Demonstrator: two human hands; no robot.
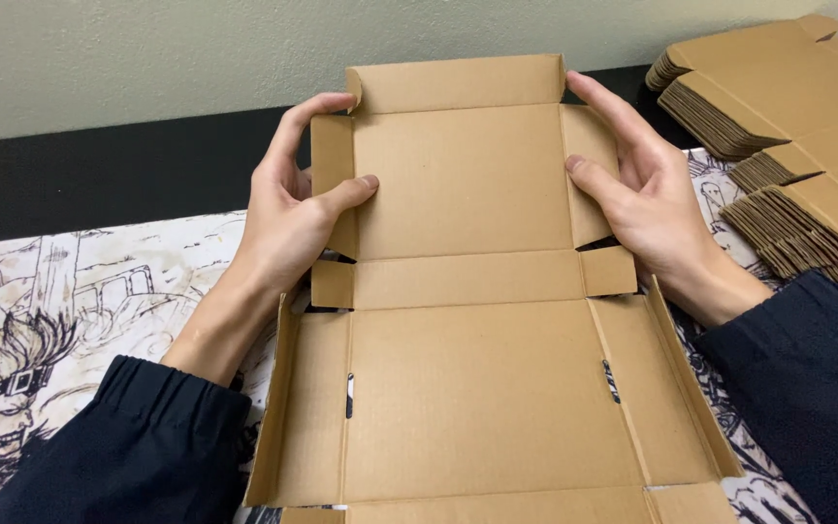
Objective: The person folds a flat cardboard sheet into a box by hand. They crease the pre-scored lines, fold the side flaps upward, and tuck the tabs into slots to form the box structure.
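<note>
A flat brown corrugated cardboard box blank lay on the illustrated mat over the counter, its near edge cut off. The left hand and right hand each pinched a side flap upright. Stacked brown cardboard blanks ran out of view at right.

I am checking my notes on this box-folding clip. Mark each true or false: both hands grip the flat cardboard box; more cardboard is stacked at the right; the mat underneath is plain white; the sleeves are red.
1. Both the left hand and right hand grip the cardboard box: true.
2. A cardboard stack lies at the right: true.
3. The mat is plain white: false, it bears black line drawings.
4. The sleeves are red: false, they are dark navy.
</note>
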